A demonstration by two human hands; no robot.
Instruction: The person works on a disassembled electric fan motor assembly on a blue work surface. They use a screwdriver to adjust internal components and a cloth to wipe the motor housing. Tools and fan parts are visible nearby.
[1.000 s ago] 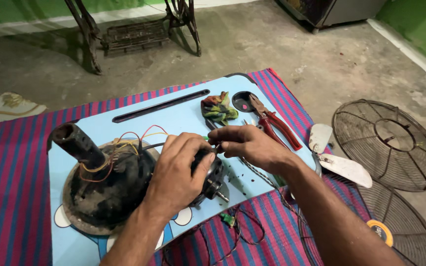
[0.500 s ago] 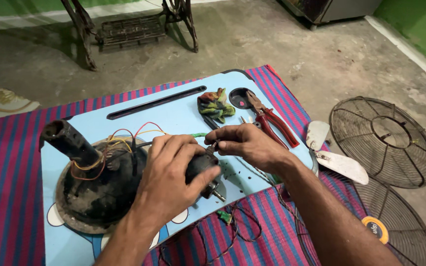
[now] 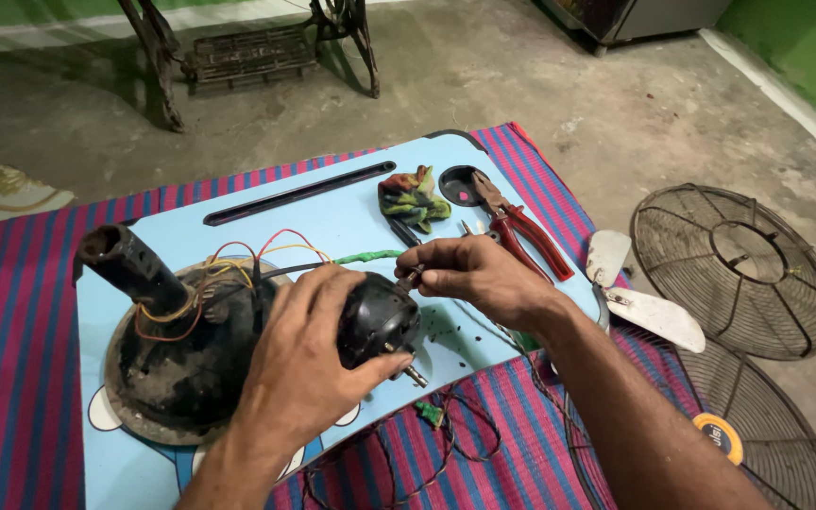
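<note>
Head view. A black fan motor is held over the light-blue board, just right of the dirty round fan base. The left hand is wrapped over the motor, fingers clenched around its casing. The right hand is pinched shut on a small part at the motor's upper edge; what exactly is gripped cannot be told.

Coloured wires are seen running from the base toward the motor. If the motor were pulled or twisted away, these could be strained or torn from their joints. A bare shaft projects from the motor's underside near the left thumb; a slip could drive it into the thumb or gouge the board.

Red-handled pliers and a crumpled rag lie near the right wrist and could be knocked off the board by a sideways move. Loose thin wire on the striped mat lies under the right forearm and could be snagged. Wire fan guards lie well apart on the floor.
</note>
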